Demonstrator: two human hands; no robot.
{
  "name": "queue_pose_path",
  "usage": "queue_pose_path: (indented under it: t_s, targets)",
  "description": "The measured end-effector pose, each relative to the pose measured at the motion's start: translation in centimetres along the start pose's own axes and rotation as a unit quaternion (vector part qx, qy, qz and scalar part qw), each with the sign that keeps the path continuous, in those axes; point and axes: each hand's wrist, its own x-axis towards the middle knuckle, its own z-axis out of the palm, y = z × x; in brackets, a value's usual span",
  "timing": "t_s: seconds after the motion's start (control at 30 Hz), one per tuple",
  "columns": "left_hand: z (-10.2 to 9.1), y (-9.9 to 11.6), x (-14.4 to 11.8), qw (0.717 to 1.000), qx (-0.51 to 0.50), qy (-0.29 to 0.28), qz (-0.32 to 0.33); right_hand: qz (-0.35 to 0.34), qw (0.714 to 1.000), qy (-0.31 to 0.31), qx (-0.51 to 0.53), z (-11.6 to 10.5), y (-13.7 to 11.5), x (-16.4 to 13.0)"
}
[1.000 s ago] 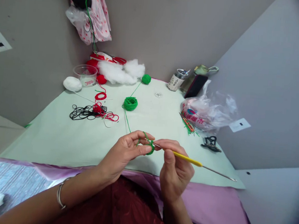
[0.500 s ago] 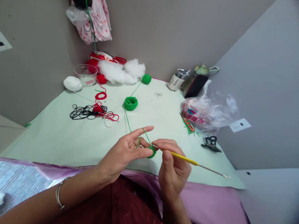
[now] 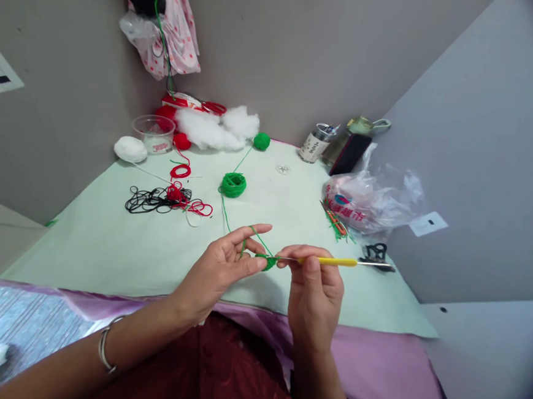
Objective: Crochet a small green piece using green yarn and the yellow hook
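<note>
Near the table's (image 3: pixel 106 242) front edge, her left hand (image 3: pixel 222 267) pinches a small green crochet piece (image 3: pixel 268 262), forefinger outstretched, while the right hand (image 3: pixel 312 289) grips the yellow-handled hook (image 3: pixel 330 261).

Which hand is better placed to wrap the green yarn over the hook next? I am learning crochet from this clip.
Probably the left hand: the green yarn runs over its raised forefinger, beside the hook tip. The right hand is occupied gripping the yellow crochet hook.
</note>
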Motion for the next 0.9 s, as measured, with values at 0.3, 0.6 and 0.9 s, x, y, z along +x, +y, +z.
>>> queue_pose_path:
  t_s: [0.3, 0.6, 0.9]
  targets:
    - [0.6, 0.3, -0.7, 0.991, 0.102, 0.057, 0.067, -0.215, 0.940, -0.080, -0.251, -0.1, -0.9, -1.0]
    - [0.5, 1.4, -0.2, 0.992, -0.082, -0.019, -0.098, -0.180, 0.966, -0.011, -0.187, 0.0, -0.5, -0.6]
    - [0.7, 1.1, 0.2, 0.999, -0.027, -0.017, -0.001, -0.037, 0.997, -0.025, -0.065, 0.6, -0.1, 0.4]
